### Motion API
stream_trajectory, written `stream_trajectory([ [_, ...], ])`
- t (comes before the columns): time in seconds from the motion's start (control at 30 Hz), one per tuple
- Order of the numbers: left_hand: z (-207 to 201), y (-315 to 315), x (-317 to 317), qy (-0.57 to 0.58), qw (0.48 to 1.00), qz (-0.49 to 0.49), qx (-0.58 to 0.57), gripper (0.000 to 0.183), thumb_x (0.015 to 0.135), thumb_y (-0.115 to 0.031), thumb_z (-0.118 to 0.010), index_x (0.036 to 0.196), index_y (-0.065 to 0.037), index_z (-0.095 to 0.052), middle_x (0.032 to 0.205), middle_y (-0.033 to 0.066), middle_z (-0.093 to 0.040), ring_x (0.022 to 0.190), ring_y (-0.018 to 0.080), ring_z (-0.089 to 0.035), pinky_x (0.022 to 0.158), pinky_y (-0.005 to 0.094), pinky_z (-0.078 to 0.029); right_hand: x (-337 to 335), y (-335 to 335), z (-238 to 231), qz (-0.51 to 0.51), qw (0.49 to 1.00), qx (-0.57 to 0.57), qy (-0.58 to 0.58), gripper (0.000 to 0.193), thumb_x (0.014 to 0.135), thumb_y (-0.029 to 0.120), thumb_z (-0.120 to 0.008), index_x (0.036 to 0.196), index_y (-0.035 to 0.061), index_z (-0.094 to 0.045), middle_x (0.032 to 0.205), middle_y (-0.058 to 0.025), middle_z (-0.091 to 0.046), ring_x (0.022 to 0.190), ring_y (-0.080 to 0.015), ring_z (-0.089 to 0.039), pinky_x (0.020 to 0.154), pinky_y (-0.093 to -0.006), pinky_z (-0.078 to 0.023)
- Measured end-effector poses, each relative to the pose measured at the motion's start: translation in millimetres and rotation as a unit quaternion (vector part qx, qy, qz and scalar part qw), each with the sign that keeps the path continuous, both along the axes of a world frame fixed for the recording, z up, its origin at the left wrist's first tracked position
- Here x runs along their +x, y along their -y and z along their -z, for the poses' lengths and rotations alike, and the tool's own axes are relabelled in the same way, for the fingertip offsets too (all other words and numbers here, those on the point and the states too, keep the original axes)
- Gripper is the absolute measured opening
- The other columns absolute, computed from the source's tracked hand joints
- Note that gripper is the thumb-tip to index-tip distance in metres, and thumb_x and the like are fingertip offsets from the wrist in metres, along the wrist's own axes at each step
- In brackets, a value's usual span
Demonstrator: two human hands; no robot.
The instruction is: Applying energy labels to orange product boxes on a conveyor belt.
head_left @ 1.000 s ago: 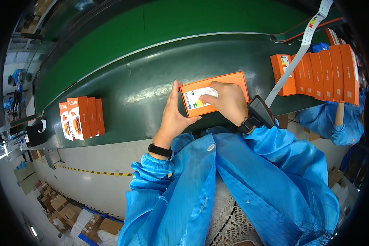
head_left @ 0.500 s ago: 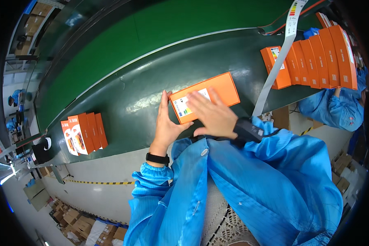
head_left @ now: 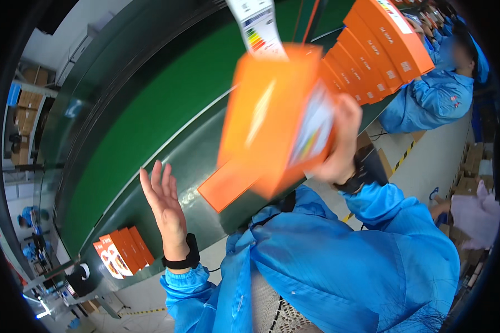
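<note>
My right hand (head_left: 344,141) grips an orange box (head_left: 266,111) by its right end, holding it raised above the bench; the box is blurred by motion. A label with coloured bars shows on its side by my fingers. Under it, partly hidden, another orange box (head_left: 222,188) lies on the dark green bench. To the left, my left hand (head_left: 165,208) is held up empty, fingers spread, apart from both boxes. Behind the raised box hangs a white label strip (head_left: 258,28) with coloured bars, its lower end against or behind the box; I cannot tell which.
Several orange boxes (head_left: 372,50) stand in a row at the far right. A smaller group of orange and white boxes (head_left: 122,252) stands at the bench's left end. Beyond the bench (head_left: 197,139) runs a green belt (head_left: 150,116). A person in blue (head_left: 433,102) is at the right.
My right hand has left the labelled box's top and now holds a raised orange box further right. My left hand has let go of the labelled box and moved left. The view has turned.
</note>
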State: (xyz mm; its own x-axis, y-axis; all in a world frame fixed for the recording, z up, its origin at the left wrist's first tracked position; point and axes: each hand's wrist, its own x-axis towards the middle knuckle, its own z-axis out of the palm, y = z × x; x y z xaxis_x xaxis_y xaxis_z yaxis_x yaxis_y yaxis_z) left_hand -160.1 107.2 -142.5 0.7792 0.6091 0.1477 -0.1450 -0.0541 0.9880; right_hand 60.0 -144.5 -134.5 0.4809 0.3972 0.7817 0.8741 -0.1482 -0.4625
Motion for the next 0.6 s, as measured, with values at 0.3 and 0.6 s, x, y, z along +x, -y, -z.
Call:
stream_trajectory([
  [0.3,-78.9,44.2,151.9,0.010,0.992,0.118,0.033,0.065,0.094,-0.018,-0.056,0.148,-0.004,-0.022,0.140,0.0222,-0.043,0.132,0.0301,-0.041,0.108,0.0393,-0.033,88.9,60.2,126.7,0.325,0.887,-0.283,-0.163,0.082,0.070,0.044,-0.077,0.140,0.0164,-0.044,0.121,-0.0302,-0.038,0.112,-0.0461,-0.038,0.099,-0.0501,-0.034],
  [0.6,-137.7,75.3,221.4,0.091,0.992,0.082,-0.034,0.058,0.093,-0.016,-0.063,0.137,0.005,-0.032,0.099,0.0167,-0.069,0.097,0.0163,-0.064,0.092,0.0324,-0.046,87.4,50.0,130.2,0.333,0.856,-0.356,-0.172,0.080,0.072,0.048,-0.073,0.139,0.0158,-0.044,0.135,-0.0299,-0.031,0.123,-0.0489,-0.031,0.101,-0.0577,-0.029],
])
